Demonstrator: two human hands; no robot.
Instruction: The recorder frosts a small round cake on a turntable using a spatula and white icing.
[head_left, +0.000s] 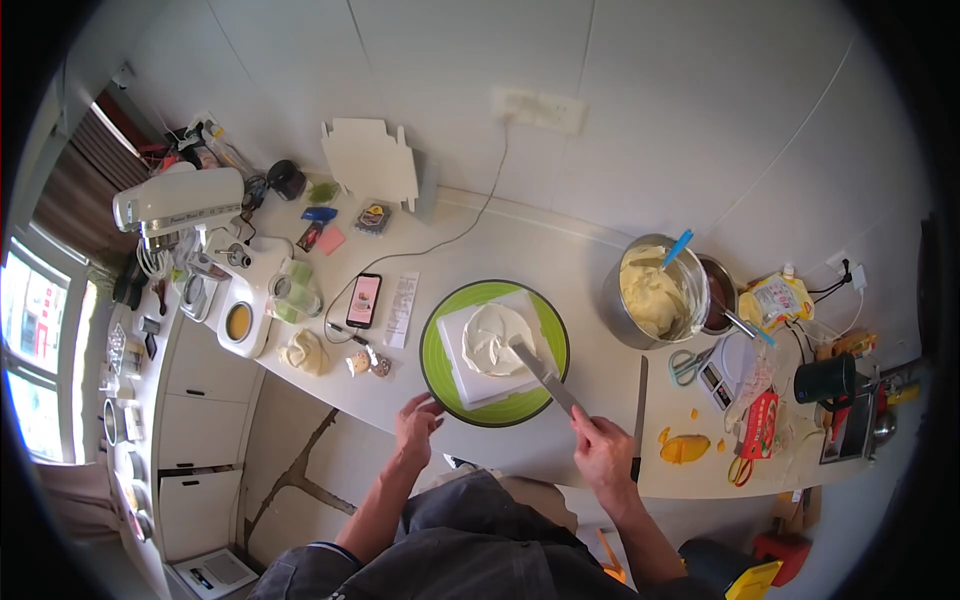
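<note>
My right hand (604, 454) is closed around the handle of a metal icing spatula (546, 381). The blade's tip touches white cream on top of a small round cake (491, 339). That cake sits on a white square board (457, 375), which rests on a green turntable (435, 352) with a dark rim. At the turntable's near left edge is my left hand (418, 426), its fingers bent and apart, holding nothing; whether it touches the rim I cannot tell. To the right stands a steel mixing bowl (616, 304) of pale yellow cream (649, 296) with a blue-handled spatula (677, 247) in it.
A long knife (641, 412) lies right of the turntable. Further right are scissors (684, 367), a kitchen scale (721, 375) and a cut piece of mango (686, 448). On the left are a phone (364, 301), a paper slip (402, 309), a piping bag (304, 354) and a stand mixer (187, 199).
</note>
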